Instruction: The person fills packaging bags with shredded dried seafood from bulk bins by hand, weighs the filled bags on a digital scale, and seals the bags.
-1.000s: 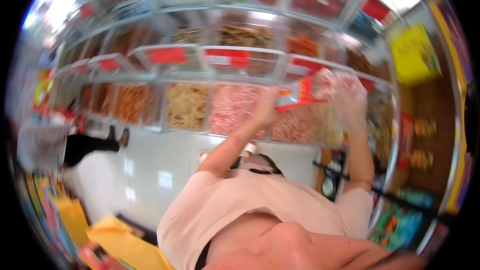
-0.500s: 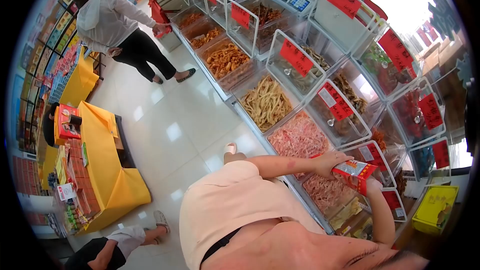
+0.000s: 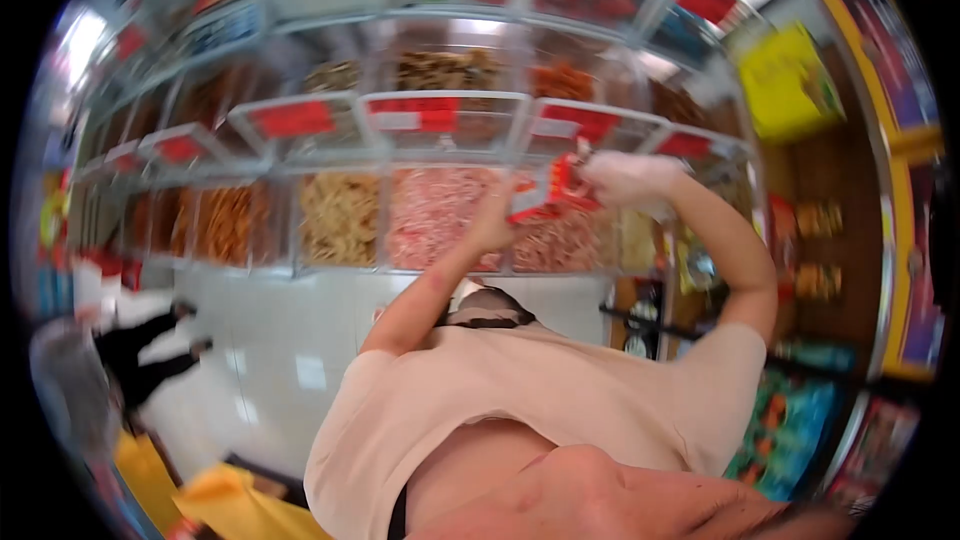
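Note:
My left hand [image 3: 492, 217] grips the left end of a red and silver packet [image 3: 535, 196], held over bins of dried food. At the packet's right end is my right hand [image 3: 630, 180], in what looks like a thin clear glove, its fingers closed on the red upper part. Under the packet lie a bin of pink shreds [image 3: 430, 215] and a bin of darker pink shreds [image 3: 556, 240]. Blur hides the fine detail of the fingertips.
Pale strips [image 3: 341, 218] and orange-brown pieces [image 3: 228, 223] fill bins to the left. Behind rise clear lidded bins with red labels [image 3: 412, 115]. A yellow box [image 3: 790, 82] stands at the right. Another person [image 3: 75, 380] is at the far left, near yellow cloth [image 3: 235, 505].
The view has swung round from the angled aisle view. Compared with a second ago, my right hand has come down and closer to the packet, with its elbow further out.

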### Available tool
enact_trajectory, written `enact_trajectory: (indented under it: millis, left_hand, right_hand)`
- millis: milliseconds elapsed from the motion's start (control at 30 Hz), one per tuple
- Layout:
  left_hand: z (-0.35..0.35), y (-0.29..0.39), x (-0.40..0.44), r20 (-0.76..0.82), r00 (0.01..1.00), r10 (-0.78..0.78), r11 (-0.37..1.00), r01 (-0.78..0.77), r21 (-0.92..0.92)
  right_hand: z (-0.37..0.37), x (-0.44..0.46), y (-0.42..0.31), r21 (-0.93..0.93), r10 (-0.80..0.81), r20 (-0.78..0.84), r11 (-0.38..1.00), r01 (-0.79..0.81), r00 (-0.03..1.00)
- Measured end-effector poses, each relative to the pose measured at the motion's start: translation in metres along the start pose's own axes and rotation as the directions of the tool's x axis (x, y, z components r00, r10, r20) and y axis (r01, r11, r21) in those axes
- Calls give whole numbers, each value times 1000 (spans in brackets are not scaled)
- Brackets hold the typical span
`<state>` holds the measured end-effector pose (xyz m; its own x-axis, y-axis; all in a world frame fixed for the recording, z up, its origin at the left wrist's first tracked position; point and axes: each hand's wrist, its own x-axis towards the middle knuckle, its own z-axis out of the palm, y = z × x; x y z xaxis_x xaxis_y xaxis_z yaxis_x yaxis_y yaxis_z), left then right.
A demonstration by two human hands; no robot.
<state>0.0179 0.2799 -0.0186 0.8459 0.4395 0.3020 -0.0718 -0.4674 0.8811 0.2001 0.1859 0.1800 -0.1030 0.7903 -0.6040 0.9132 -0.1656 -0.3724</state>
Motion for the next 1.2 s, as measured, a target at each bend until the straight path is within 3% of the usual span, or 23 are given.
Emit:
enact_trajectory:
  millis: [67, 100, 167, 267, 400, 433, 467, 600, 667, 700, 800, 833, 867, 900, 933, 967, 1000, 1033, 1067, 1167, 1200]
  left_hand:
    - [16, -21, -3, -5, 999, -43, 999, 43, -9]
    - [19, -21, 0, 47, 999, -22, 999, 23, -36]
    - [20, -16, 3, 42, 997, -70, 994, 73, -81]
    - [23, -9, 6, 35, 998, -54, 995, 56, -77]
    - [24, -11, 11, 46, 997, -60, 994, 64, -87]
    - [25, -12, 10, 33, 999, -28, 999, 30, -45]
    - [26, -12, 9, 23, 1000, 4, 1000, -4, -4]
    - [25, -14, 9, 57, 998, -10, 1000, 10, -14]
    - [20, -7, 7, 31, 999, -10, 1000, 10, -3]
    - [18, -5, 6, 28, 999, -16, 1000, 16, -1]
    - [13, -1, 9, -41, 997, -70, 986, 63, -155]
    - [9, 0, 10, 2, 999, -43, 993, 43, -107]
    - [5, 1, 10, 48, 999, -17, 998, 20, -58]
    - [1, 3, 9, 45, 999, -19, 998, 21, -55]
    - [-2, 6, 9, 58, 997, 50, 999, -49, -9]
    - [-6, 9, 8, 74, 991, 116, 992, -118, 35]
    - [-10, 13, 6, 68, 991, 112, 993, -115, 38]
    - [-15, 17, 3, 88, 995, 37, 999, -40, 29]
    - [-19, 19, -1, 106, 994, -37, 999, 35, 21]
    - [-29, 14, -15, 22, 1000, -12, 1000, 11, 18]
    - [-35, 12, -20, 9, 1000, -15, 1000, 15, 26]
  right_hand:
    - [-2, -24, -5, -138, -33, -116, 990, 17, 993]
    - [-1, -29, -3, -103, 21, -131, 994, -35, 991]
    - [-2, -35, -1, -259, 63, -75, 963, -80, 995]
    - [-11, -54, 0, -144, -6, -137, 989, -14, 991]
    - [-19, -67, 5, -170, 4, -204, 985, -39, 979]
    - [-13, -62, 6, -71, -59, -455, 997, 30, 888]
    - [-6, -58, 6, 10, -84, -678, 992, 123, 730]
    - [18, -34, 7, -115, -179, -680, 984, 138, 711]
    - [22, -33, 8, -185, -263, -777, 964, 191, 572]
    - [27, -34, 4, -185, -266, -775, 963, 197, 574]
    - [30, -34, -6, -195, -264, -785, 964, 181, 560]
    - [29, -28, -9, -170, -183, -609, 981, 98, 772]
    - [27, -22, -13, -168, -75, -390, 986, 9, 918]
    - [21, -17, -17, -699, -101, 118, 698, 155, 988]
    - [20, -16, -14, -702, -105, 119, 695, 158, 987]
    - [23, -15, -9, -489, -295, 4, 833, 259, 956]
    - [27, -10, -3, -253, -436, -155, 885, 391, 887]
    - [53, 25, 18, -255, -318, 45, 913, 319, 947]
    - [49, 31, 10, -259, -324, 51, 909, 326, 945]
    - [25, 41, -29, -9, -161, 119, 987, 163, 980]
    - [9, 42, -53, -89, -23, 236, 995, 45, 972]
